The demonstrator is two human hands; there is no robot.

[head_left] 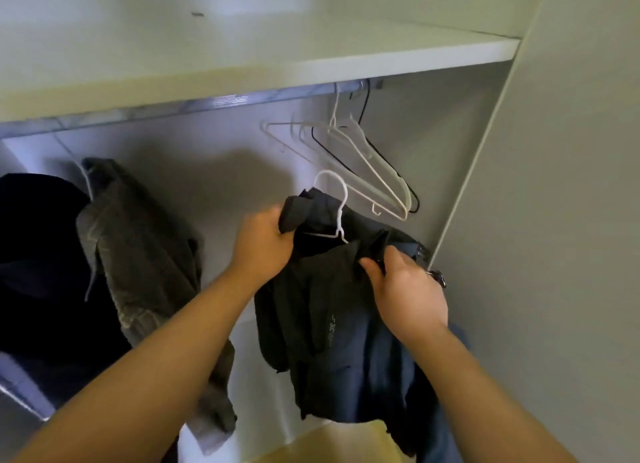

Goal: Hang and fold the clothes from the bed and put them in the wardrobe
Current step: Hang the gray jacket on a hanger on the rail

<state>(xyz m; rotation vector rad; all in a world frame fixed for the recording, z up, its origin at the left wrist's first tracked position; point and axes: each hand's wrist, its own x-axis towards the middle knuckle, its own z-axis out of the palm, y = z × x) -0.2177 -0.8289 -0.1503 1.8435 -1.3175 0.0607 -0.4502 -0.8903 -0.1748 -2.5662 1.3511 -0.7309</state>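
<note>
your left grip [266, 241] clenched on dark jacket [329, 324] collar, right grip [405, 289] pinching its shoulder. jacket sits on white hanger [341, 217], hook pointing up between grips. rail [242, 99] lies above hook, running left-right. left grip nearer hook.

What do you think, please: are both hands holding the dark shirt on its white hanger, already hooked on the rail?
Not hooked: the head view shows the white hanger below the rail, its hook free. The left hand and right hand do hold the dark shirt.
</note>
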